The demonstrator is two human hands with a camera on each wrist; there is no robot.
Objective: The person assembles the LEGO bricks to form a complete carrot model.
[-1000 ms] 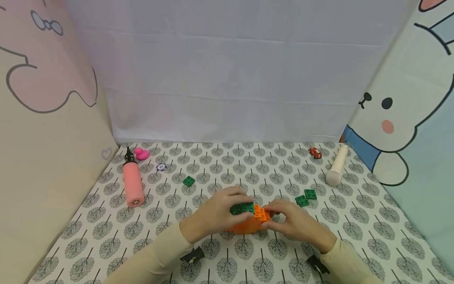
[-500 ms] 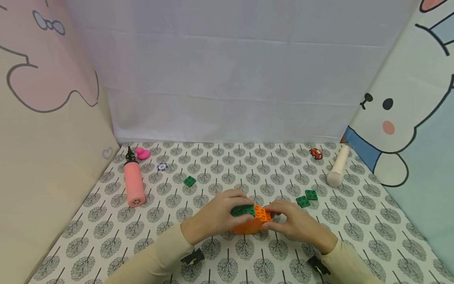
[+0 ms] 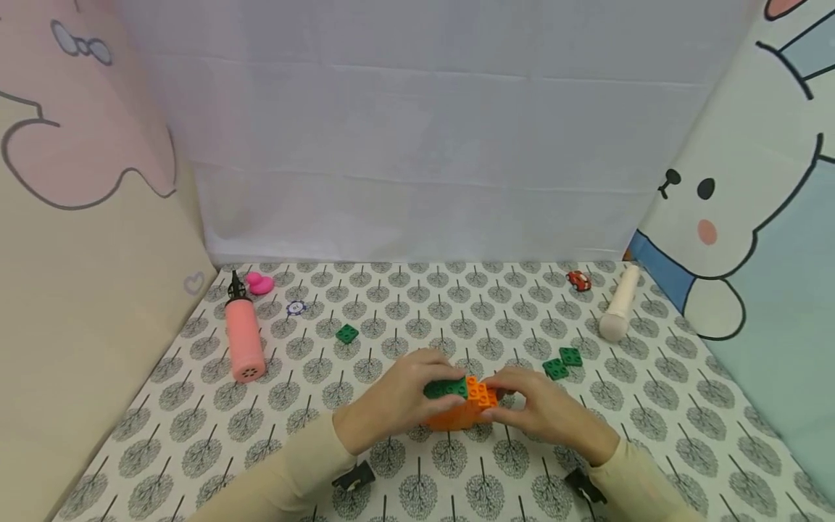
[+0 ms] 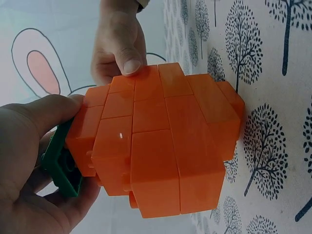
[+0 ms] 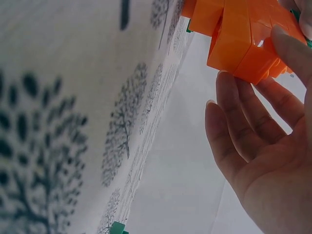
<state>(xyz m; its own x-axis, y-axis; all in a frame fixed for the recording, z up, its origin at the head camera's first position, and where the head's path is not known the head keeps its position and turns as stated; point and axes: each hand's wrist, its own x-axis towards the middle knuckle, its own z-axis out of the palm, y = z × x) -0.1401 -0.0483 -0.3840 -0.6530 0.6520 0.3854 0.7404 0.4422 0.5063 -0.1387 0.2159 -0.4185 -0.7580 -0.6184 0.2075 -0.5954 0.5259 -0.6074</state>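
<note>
An orange block build sits low over the tree-print cloth, held from both sides. A green brick sits on its top next to orange studs. My left hand grips the green brick, with the thumb against the orange build. My right hand pinches the build's other side, its thumb on the smooth face. In the right wrist view the right hand's fingers reach up under the orange build.
A pink bottle, a pink duck and a small chip lie at the left. One green plate lies left of centre, two more at the right. A red toy car and a cream cylinder are far right. Fabric walls enclose three sides.
</note>
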